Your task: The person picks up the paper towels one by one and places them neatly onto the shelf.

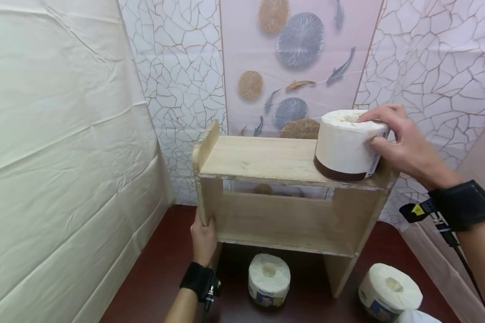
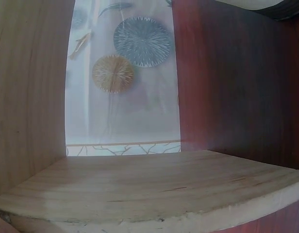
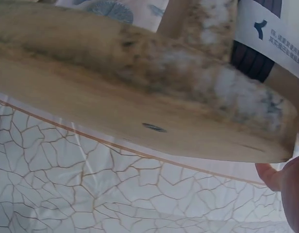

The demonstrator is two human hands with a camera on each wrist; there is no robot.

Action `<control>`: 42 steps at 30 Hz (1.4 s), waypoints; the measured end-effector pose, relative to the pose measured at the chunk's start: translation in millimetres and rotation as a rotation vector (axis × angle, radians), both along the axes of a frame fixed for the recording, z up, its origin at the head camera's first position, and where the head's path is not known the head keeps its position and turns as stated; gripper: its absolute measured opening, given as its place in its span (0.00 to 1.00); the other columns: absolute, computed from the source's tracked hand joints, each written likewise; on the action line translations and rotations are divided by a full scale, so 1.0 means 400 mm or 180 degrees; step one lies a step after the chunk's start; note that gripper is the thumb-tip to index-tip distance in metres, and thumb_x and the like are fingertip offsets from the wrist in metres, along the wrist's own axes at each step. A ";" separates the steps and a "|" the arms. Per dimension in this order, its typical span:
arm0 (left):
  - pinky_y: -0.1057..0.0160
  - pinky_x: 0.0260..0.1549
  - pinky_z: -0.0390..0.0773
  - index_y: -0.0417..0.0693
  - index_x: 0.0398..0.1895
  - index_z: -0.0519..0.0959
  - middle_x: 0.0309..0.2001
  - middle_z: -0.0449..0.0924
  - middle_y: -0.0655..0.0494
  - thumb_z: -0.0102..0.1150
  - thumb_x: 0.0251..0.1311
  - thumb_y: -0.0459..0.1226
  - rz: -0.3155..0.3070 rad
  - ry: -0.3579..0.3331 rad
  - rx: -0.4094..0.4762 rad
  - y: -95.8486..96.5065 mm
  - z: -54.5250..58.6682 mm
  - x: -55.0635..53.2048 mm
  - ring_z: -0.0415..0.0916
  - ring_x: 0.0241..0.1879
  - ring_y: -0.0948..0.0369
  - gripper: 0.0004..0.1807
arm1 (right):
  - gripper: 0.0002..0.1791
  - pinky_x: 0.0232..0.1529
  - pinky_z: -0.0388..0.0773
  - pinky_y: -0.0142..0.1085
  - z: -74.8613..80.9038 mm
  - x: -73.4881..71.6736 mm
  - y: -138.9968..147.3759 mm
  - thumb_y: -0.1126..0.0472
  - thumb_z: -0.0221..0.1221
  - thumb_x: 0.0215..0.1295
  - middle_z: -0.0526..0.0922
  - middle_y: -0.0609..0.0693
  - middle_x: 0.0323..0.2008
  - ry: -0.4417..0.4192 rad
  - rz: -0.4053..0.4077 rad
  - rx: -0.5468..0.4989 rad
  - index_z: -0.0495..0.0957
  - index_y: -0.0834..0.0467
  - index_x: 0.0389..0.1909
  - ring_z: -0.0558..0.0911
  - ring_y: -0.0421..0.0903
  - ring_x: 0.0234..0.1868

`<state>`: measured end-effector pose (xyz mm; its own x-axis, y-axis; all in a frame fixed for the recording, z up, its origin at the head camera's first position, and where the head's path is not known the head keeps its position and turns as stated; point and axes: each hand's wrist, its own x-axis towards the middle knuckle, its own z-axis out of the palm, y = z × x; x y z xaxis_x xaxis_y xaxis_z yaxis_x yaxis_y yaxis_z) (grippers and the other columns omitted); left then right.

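A small wooden shelf [image 1: 262, 157] stands on the dark red table. My left hand [image 1: 204, 237] grips the edge of its left side panel [image 1: 207, 150]. At the right end of the top board is a wrapped toilet paper roll [image 1: 339, 146], upright, with a dark brown band at its base. My right hand [image 1: 406, 143] pinches the roll's wall from the right, a finger at the core hole. In the left wrist view a shelf panel [image 2: 154, 189] fills the bottom. The right wrist view shows a worn side panel [image 3: 164, 107] and part of the wrapped roll [image 3: 285, 39].
One toilet paper roll [image 1: 269, 282] stands beneath the lower board. Another roll [image 1: 390, 291] is at the right on the table [image 1: 149, 273], beside a partly cut-off white object [image 1: 418, 317]. A cream cloth [image 1: 64, 134] hangs left; a patterned backdrop [image 1: 182, 80] is behind.
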<state>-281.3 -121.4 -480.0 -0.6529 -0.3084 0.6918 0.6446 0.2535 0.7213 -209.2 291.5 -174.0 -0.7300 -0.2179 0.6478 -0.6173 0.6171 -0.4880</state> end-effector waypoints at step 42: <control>0.40 0.40 0.84 0.46 0.77 0.70 0.61 0.82 0.35 0.57 0.79 0.37 0.0041 -0.0132 -0.0045 0.006 0.005 0.023 0.86 0.49 0.43 0.27 | 0.20 0.54 0.55 0.57 0.038 0.090 -0.052 0.68 0.67 0.66 0.83 0.58 0.50 0.0799 -0.0256 0.0837 0.83 0.60 0.59 0.60 0.55 0.59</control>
<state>-272.2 -119.2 -477.9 -0.6771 -0.3073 0.6687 0.6109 0.2720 0.7435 -173.2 270.7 -159.0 -0.5771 -0.3491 0.7383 -0.6421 0.7526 -0.1460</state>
